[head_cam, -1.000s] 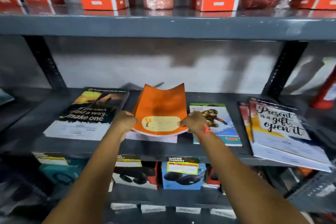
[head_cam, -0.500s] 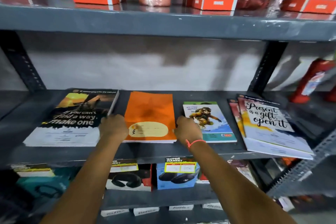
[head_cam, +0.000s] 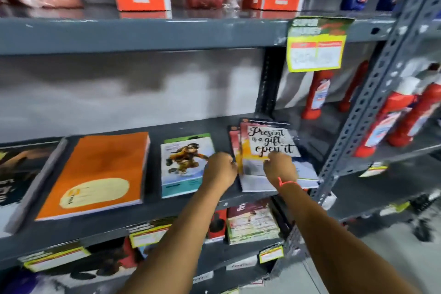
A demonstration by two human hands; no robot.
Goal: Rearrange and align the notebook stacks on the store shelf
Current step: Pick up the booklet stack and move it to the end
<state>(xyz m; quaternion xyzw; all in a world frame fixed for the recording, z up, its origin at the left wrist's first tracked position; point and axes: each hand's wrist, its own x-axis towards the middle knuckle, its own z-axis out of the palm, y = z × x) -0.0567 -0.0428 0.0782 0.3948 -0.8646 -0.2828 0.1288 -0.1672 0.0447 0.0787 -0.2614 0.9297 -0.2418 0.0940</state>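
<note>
Several notebook stacks lie flat on the grey middle shelf (head_cam: 181, 210). At the right is a skewed stack with a "Present is a gift, open it" cover (head_cam: 272, 141). My left hand (head_cam: 220, 169) is curled against that stack's left edge. My right hand (head_cam: 280, 167), with a red thread at the wrist, presses curled fingers on its top cover. To the left lie a thin notebook with a cartoon figure (head_cam: 183, 162), a thick orange stack (head_cam: 100, 169), and a black-covered stack (head_cam: 21, 169) partly cut off by the frame.
A perforated grey upright (head_cam: 365, 107) stands just right of the skewed stack. Red bottles (head_cam: 319, 93) fill the neighbouring bay. A yellow price tag (head_cam: 315, 45) hangs from the upper shelf edge. Boxed goods (head_cam: 250, 222) sit on the shelf below.
Both hands left the orange stack, which now lies flat and squared, and moved right to the "Present is a gift" stack. My view has swung right.
</note>
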